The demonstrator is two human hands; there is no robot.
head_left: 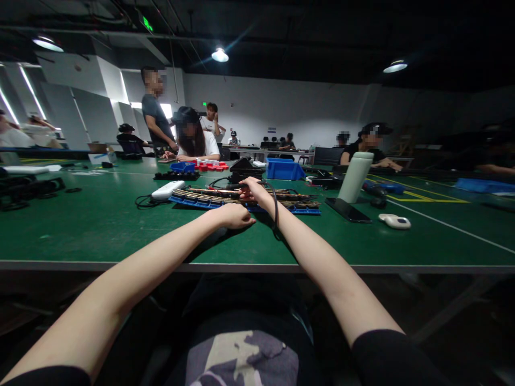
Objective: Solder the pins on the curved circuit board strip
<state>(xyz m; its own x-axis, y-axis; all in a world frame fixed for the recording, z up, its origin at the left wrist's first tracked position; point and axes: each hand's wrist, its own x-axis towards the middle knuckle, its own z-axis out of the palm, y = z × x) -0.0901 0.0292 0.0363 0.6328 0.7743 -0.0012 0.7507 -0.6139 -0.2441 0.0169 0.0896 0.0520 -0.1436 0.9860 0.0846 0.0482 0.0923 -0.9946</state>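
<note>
In front of me lies a long assembly of copper-coloured strips (201, 194) on a blue base (308, 211). My left hand (236, 215) is closed at the near edge of this base, resting low over the table; whatever its fingers hold is hidden. Above the middle of the strips, my right hand (254, 192) is closed on a dark, slim corded tool (243, 186), whose exact kind is too small to tell. A black cable (276, 206) loops over my right wrist.
A white box-like device (168, 190) lies left of the strips. To the right are a pale green bottle (355, 177), a black phone (348, 210) and a white case (395, 221). Behind stand blue bins (285, 169) and red parts (209, 165). A person sits opposite.
</note>
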